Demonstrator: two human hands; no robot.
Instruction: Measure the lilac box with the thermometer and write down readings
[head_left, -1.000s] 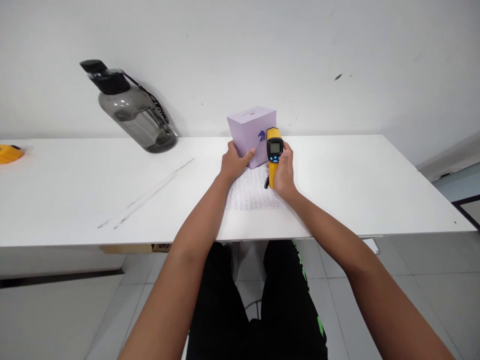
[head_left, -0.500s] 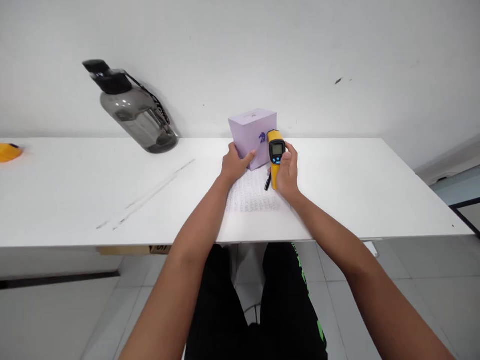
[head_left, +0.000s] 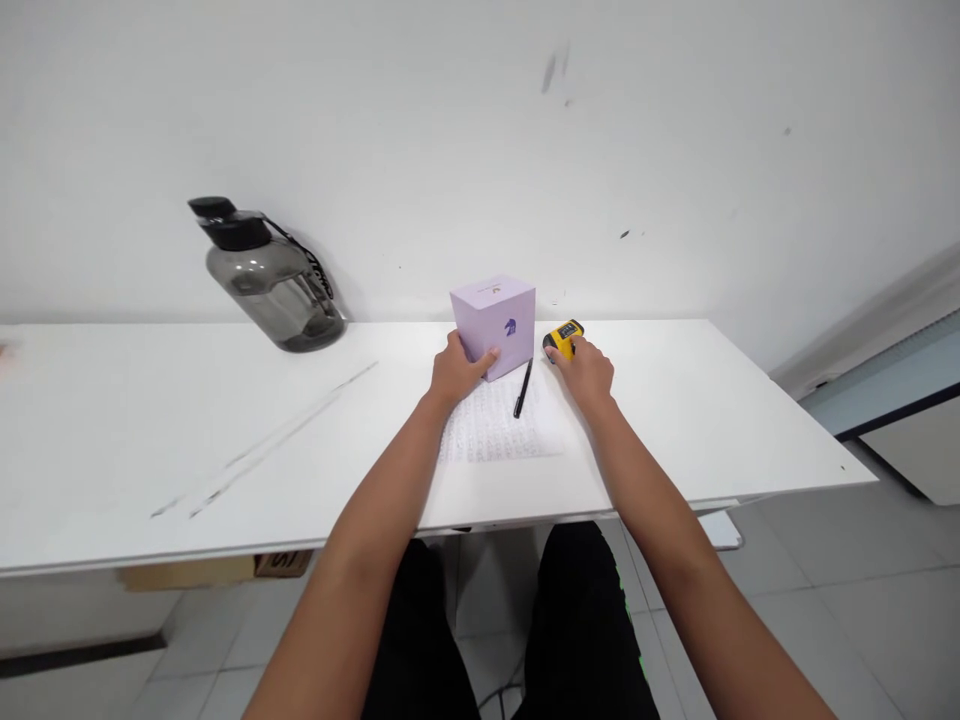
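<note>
My left hand [head_left: 455, 374] grips the lower left corner of a light purple box [head_left: 495, 330], its thumb across the front face. The box stands upright on the white table near the wall, with a dark blue horse-head mark on its front. Just right of it, my right hand [head_left: 587, 374] is closed on a yellow and black infrared thermometer [head_left: 564, 338] that lies low at the table top; its handle is mostly hidden by my fingers. A black pen [head_left: 523, 390] rests on a sheet of written paper [head_left: 487, 430] in front of the box.
A grey see-through water bottle [head_left: 277, 295] with a black lid stands at the left, against the wall [head_left: 420, 150]. The white table [head_left: 300, 470] ends at a front edge near my legs. Below it, a cardboard box [head_left: 195, 572] shows at the left.
My right hand has moved the thermometer from the box's right side to the right and down, turning it over toward its side. My left hand stays on the box. The view has shifted.
</note>
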